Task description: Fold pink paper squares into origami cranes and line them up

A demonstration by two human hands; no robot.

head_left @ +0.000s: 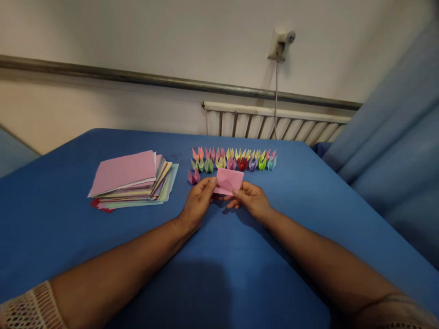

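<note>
Holding the pink paper (229,180) between both hands, the person keeps it just above the blue bench (240,274), about mid-bench. Left hand (197,201) pinches the paper's left edge, fingers curled shut on it. Right hand (252,198) pinches the lower right edge, fingers closed. Paper is a small rectangle, tilted up toward the camera. Just behind it, two rows of folded pieces (233,160) in mixed colours stand on the bench. One pink piece (194,176) stands apart at the left end, near the left fingertips. Stack (132,180) of coloured sheets lies well left, pink sheet on top. Radiator (274,123) stands behind the bench.
</note>
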